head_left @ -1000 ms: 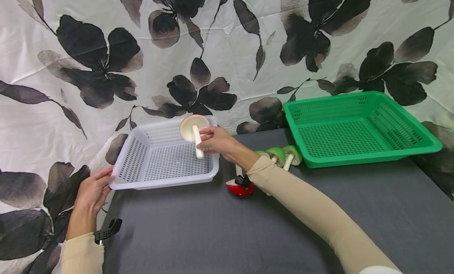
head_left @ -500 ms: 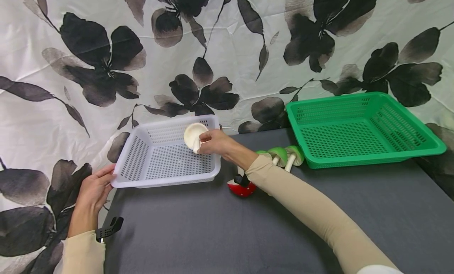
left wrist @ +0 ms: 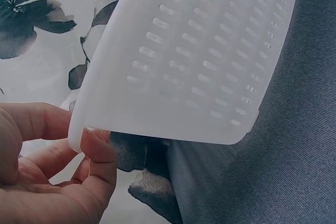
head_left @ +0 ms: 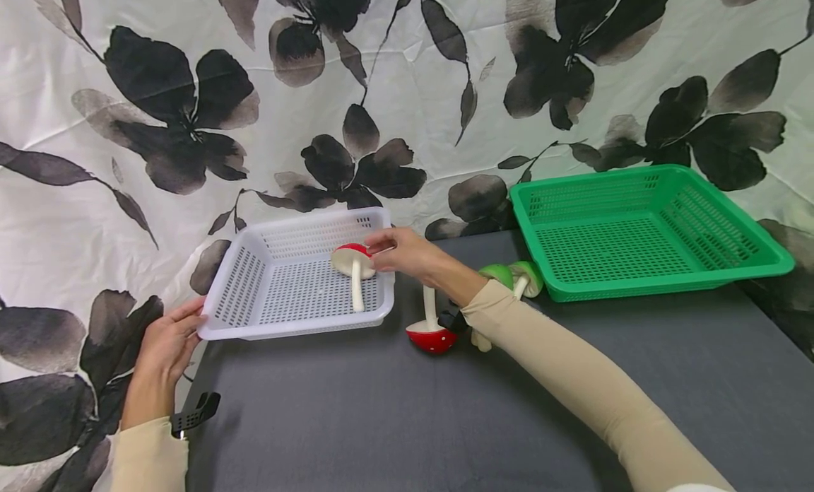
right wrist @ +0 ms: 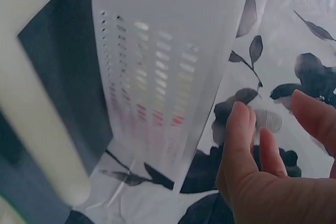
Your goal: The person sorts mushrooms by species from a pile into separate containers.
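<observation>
A white perforated basket stands at the left of the table, its near left corner pinched by my left hand. In the left wrist view the thumb and fingers of the left hand close on the basket's rim. A red-capped toy mushroom with a white stem lies in the basket, leaning on its right side. My right hand is over the right rim, right by the mushroom's cap. In the right wrist view the right hand shows its thumb and fingers apart with nothing between them.
Another red mushroom lies cap-down on the grey table, partly by the right wrist. Green-capped mushrooms lie behind the right forearm. A green basket stands at the back right, before a floral cloth.
The right hand has lowered the red mushroom into the white basket, let it go and drawn back a little to the right. The left hand has stayed at the corner.
</observation>
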Available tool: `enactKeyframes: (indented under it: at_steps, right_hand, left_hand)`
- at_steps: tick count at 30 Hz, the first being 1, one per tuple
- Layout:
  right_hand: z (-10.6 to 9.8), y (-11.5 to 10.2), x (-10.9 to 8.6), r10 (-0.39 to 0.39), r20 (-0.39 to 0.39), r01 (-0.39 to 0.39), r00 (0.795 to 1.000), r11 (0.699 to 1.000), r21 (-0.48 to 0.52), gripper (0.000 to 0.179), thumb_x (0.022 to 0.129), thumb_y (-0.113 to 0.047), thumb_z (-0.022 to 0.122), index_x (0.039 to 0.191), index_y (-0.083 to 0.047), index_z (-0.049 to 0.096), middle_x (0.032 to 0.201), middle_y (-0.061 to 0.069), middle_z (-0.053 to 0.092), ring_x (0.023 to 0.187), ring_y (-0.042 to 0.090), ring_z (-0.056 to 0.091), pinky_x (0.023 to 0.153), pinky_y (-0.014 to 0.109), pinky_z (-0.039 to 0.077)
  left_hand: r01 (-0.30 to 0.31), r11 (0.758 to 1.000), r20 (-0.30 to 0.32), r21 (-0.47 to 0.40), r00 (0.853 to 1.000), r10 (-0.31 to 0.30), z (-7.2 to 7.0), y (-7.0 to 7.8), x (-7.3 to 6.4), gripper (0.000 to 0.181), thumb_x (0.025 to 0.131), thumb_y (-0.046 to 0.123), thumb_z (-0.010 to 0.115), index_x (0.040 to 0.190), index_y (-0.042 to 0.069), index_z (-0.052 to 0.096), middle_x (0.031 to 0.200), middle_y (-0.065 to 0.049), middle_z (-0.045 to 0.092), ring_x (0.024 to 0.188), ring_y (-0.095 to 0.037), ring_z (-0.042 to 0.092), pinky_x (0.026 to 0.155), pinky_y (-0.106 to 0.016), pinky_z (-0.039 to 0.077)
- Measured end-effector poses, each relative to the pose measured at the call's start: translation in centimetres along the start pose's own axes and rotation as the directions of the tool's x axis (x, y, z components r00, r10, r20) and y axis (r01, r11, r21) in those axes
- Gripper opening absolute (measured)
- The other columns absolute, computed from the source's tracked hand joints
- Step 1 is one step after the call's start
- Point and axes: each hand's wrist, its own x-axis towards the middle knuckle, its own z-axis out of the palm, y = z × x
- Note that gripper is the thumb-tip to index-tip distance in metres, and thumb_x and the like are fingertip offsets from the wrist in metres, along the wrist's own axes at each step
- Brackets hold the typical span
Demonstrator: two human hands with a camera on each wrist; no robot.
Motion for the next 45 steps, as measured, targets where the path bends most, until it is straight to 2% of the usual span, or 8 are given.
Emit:
enactKeyframes:
  at_steps: [5, 14, 22, 26, 34, 40, 45]
  right_hand:
    - [-1.0, 0.5, -0.4, 0.007, -0.012, -0.007, 1.0, 1.0, -0.029, 0.046, 0.094, -0.005, 0.068, 0.139, -0.003, 0.057, 0.127, 0.015, 0.061, 0.111, 0.025, 0.062, 0.099, 0.037, 0.053]
    - [-2.9, 1.6, -1.1, 0.01, -0.034, -0.01, 0.999, 1.0, -0.022, 0.046, 0.094, -0.006, 0.069, 0.138, -0.003, 0.056, 0.128, 0.015, 0.06, 0.114, 0.028, 0.064, 0.1, 0.04, 0.052]
    - [-4.3, 2.4, -1.4, -0.004, -0.001, 0.004, 1.0, 1.0, 0.012, 0.048, 0.095, -0.002, 0.066, 0.141, 0.0, 0.053, 0.134, 0.023, 0.057, 0.113, 0.028, 0.065, 0.103, 0.043, 0.05]
    - [-4.8, 2.7, -1.5, 0.002, 0.006, -0.002, 1.0, 1.0, -0.006, 0.048, 0.095, -0.002, 0.066, 0.141, 0.0, 0.054, 0.13, 0.02, 0.061, 0.112, 0.027, 0.066, 0.101, 0.04, 0.051]
    - [-5.9, 3.2, -1.8, -0.008, 0.078, 0.011, 0.997, 0.999, -0.033, 0.049, 0.094, -0.003, 0.068, 0.141, 0.0, 0.054, 0.129, 0.016, 0.063, 0.117, 0.032, 0.064, 0.099, 0.038, 0.053]
    - [-6.6, 3.9, -1.8, -0.051, 0.174, 0.057, 0.983, 0.998, -0.026, 0.056, 0.09, 0.004, 0.07, 0.143, 0.004, 0.051, 0.133, 0.017, 0.063, 0.118, 0.027, 0.063, 0.099, 0.036, 0.052]
    - [-7.0, 4.1, -2.0, -0.061, 0.208, 0.075, 0.976, 0.995, -0.062, 0.057, 0.089, 0.007, 0.071, 0.143, 0.003, 0.052, 0.135, 0.016, 0.062, 0.121, 0.028, 0.062, 0.099, 0.036, 0.052]
  left_hand:
    - [-0.011, 1.0, 0.012, -0.023, 1.0, 0.012, -0.1, -0.1, 0.0, 0.046, 0.097, -0.003, 0.062, 0.143, 0.002, 0.056, 0.109, 0.01, 0.07, 0.102, -0.008, 0.066, 0.077, -0.023, 0.056]
    - [-0.016, 0.999, 0.03, -0.041, 0.999, 0.018, -0.3, -0.2, -0.1, 0.047, 0.097, -0.004, 0.063, 0.143, 0.001, 0.057, 0.109, 0.009, 0.07, 0.101, -0.008, 0.067, 0.077, -0.023, 0.057]
    - [-0.024, 0.999, 0.025, -0.044, 0.999, 0.026, -0.3, -0.2, -0.1, 0.046, 0.096, -0.005, 0.063, 0.142, 0.002, 0.058, 0.109, 0.009, 0.071, 0.1, -0.007, 0.067, 0.077, -0.023, 0.056]
    - [-0.029, 0.999, 0.026, -0.045, 0.999, 0.03, -0.3, -0.1, -0.1, 0.045, 0.096, -0.005, 0.063, 0.14, 0.002, 0.06, 0.108, 0.009, 0.071, 0.1, -0.007, 0.067, 0.077, -0.023, 0.056]
    - [-0.026, 0.997, 0.043, -0.079, 0.999, 0.029, -0.4, -0.1, 0.0, 0.039, 0.096, -0.006, 0.063, 0.133, 0.005, 0.067, 0.108, 0.007, 0.072, 0.099, -0.008, 0.068, 0.077, -0.024, 0.057]
    - [-0.026, 0.997, 0.044, -0.075, 0.999, 0.03, -0.4, -0.2, 0.1, 0.041, 0.096, -0.006, 0.063, 0.136, 0.004, 0.065, 0.109, 0.007, 0.072, 0.1, -0.008, 0.068, 0.077, -0.024, 0.057]
    - [-0.025, 0.998, 0.04, -0.066, 0.999, 0.028, -0.4, -0.3, 0.1, 0.043, 0.096, -0.005, 0.063, 0.139, 0.003, 0.061, 0.11, 0.008, 0.071, 0.101, -0.008, 0.067, 0.077, -0.024, 0.057]
